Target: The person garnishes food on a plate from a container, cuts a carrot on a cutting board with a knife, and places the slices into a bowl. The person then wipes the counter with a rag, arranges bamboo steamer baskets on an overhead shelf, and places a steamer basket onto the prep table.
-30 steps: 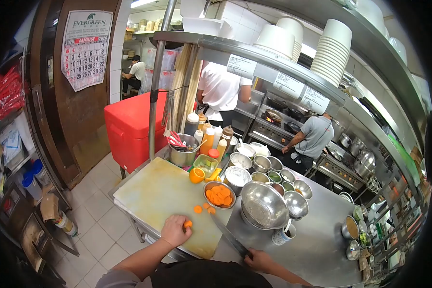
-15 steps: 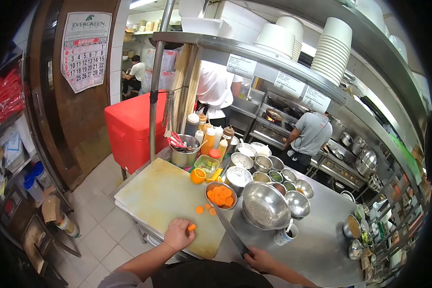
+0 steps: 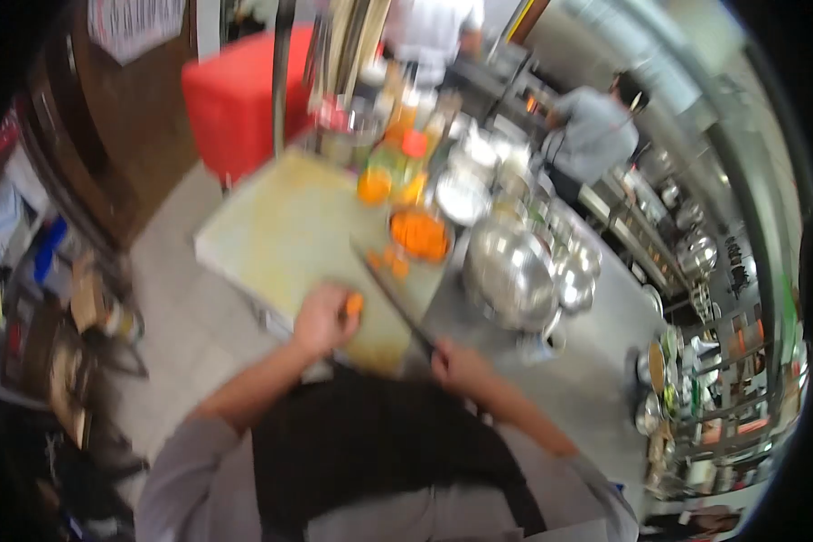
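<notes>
My left hand [image 3: 321, 321] is closed around a short carrot piece [image 3: 354, 304], its orange end showing past the fingers. It rests low on the pale, stained cutting board [image 3: 262, 226]. My right hand [image 3: 461, 366] grips the handle of a long knife [image 3: 390, 294]. The blade slants up and left over the board, its tip near a few loose carrot slices [image 3: 396, 263]. Beyond them, a metal bowl [image 3: 449, 238] holds a heap of carrot slices [image 3: 417, 233]. Motion blur softens the whole view.
A large steel bowl [image 3: 510, 271] stands right of the board on the steel counter [image 3: 587, 388], with several smaller containers behind. An orange piece [image 3: 374, 186] and blurred bottles line the far side. A red cooler [image 3: 244, 99] stands back left. Two people [image 3: 596, 131] are farther off.
The view has tipped downward, bringing my apron and forearms into sight. The knife blade has swung left, away from the bowl's edge and over the board. My left hand keeps the carrot piece.
</notes>
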`<state>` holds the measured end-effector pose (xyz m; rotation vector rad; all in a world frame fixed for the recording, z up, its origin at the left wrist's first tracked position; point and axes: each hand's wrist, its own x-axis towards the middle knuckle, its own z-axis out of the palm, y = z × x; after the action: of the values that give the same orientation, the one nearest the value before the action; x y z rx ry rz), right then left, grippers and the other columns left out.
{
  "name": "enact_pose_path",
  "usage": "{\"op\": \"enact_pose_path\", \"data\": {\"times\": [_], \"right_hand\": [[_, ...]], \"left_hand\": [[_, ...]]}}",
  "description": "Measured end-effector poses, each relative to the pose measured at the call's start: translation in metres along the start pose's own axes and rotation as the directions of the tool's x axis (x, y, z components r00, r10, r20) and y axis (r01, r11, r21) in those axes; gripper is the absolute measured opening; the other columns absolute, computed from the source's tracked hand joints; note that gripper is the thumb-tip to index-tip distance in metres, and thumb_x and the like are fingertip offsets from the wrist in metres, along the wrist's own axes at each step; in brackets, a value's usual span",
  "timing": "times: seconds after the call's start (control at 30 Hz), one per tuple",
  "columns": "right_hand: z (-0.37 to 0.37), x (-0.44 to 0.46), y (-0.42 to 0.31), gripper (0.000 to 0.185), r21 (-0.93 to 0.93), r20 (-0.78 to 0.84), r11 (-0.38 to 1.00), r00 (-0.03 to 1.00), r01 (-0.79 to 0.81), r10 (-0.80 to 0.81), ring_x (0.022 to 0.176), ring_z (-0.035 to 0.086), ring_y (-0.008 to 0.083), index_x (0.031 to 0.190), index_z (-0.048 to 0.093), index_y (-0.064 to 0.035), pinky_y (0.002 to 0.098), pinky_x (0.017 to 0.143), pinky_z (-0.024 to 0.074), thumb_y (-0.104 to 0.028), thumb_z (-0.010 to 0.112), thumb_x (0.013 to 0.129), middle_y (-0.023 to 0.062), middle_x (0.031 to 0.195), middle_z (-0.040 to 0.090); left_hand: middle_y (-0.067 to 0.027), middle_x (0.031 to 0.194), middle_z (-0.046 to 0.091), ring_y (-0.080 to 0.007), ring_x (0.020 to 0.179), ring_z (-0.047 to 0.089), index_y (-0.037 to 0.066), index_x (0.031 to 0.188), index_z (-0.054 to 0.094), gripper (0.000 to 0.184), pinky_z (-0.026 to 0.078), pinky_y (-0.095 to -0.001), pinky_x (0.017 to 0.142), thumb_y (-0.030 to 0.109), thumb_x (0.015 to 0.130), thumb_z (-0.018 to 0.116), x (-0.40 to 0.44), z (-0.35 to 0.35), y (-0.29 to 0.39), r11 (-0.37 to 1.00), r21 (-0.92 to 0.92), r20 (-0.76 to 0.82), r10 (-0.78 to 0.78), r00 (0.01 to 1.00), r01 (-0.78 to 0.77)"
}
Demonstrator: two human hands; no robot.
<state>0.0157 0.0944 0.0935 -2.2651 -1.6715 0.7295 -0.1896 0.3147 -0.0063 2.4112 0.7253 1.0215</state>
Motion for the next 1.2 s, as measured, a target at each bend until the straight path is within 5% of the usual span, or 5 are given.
{"op": "enact_pose_path", "data": {"times": [0.33, 1.0, 1.2], "right_hand": [[-0.014, 0.001, -0.026, 0.027, -0.164, 0.025, 0.986, 0.999, -0.027, 0.032, 0.085, 0.067, 0.0449, 0.118, 0.055, -0.0057, 0.0543, 0.076, 0.0520, -0.018, 0.055, 0.095, 0.0252, 0.089, 0.069], [-0.024, 0.007, -0.040, 0.020, -0.265, 0.221, 0.964, 0.974, 0.011, 0.050, 0.087, 0.068, 0.0453, 0.111, 0.049, -0.0021, 0.0547, 0.077, 0.0524, -0.014, 0.053, 0.095, 0.0247, 0.091, 0.070], [-0.011, 0.023, -0.027, 0.019, -0.144, 0.292, 0.986, 0.956, 0.081, -0.036, 0.083, 0.066, 0.0468, 0.108, 0.048, -0.0009, 0.0549, 0.074, 0.0511, -0.015, 0.052, 0.096, 0.0241, 0.089, 0.069]], "left_hand": [[-0.0092, 0.090, 0.061, -0.0309, 0.092, 0.060, 0.009, 0.093, 0.064, 0.022, 0.051, -0.0409, 0.083, 0.010, 0.074, 0.074, 0.009, -0.017, 0.015, 0.999, -0.025, -0.083, 0.035, 0.996, -0.037], [-0.0101, 0.092, 0.066, -0.0311, 0.092, 0.063, 0.005, 0.096, 0.064, 0.024, 0.053, -0.0403, 0.085, 0.008, 0.075, 0.075, 0.010, -0.019, 0.016, 0.999, -0.036, -0.035, -0.001, 0.999, 0.000], [-0.0116, 0.094, 0.066, -0.0326, 0.091, 0.064, 0.004, 0.096, 0.064, 0.025, 0.054, -0.0407, 0.083, 0.006, 0.074, 0.075, 0.013, -0.016, 0.013, 0.998, -0.048, -0.034, 0.026, 0.999, -0.028]]}}
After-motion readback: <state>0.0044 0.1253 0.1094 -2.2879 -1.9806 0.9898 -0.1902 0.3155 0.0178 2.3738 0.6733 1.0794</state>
